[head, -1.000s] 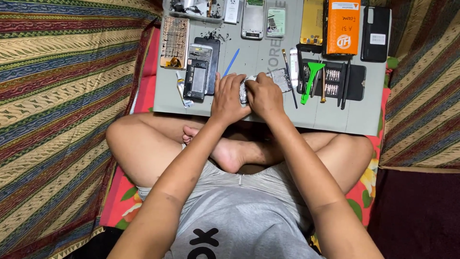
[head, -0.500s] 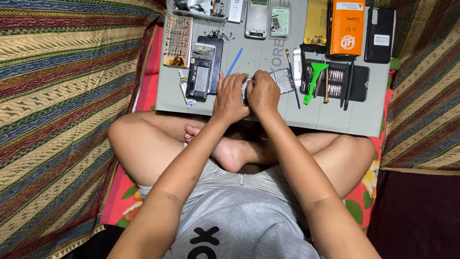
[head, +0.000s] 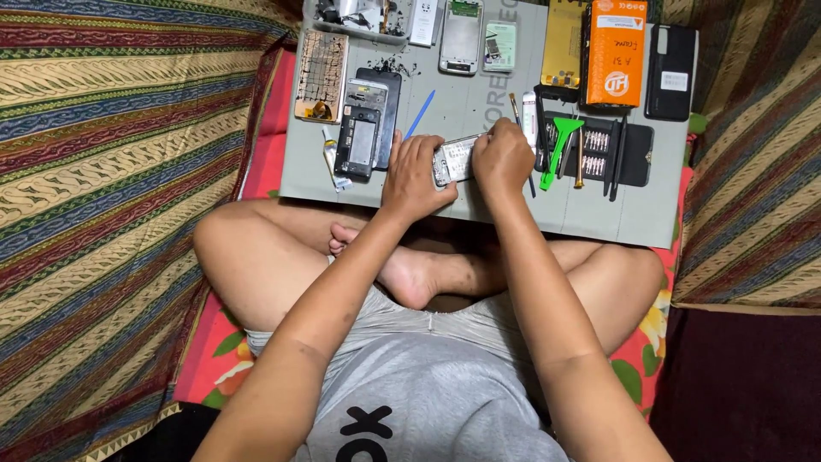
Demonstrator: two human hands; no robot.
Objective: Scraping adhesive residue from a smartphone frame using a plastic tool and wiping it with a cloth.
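Note:
An opened phone body lies on the grey work mat, its inner boards showing. My left hand grips its left end. My right hand closes over its right end from above. Whether the right hand also holds a small tool is hidden by the fingers. I sit cross-legged with a bare foot just under the mat's near edge.
On the mat lie another dismantled phone, a cracked screen panel, a blue pry stick, a black screwdriver kit with a green pry tool, an orange box, a black phone cover and a small tube. Striped cloth surrounds it.
Both hands stay on the phone body. The view has shifted slightly, and the hands have adjusted their hold only a little.

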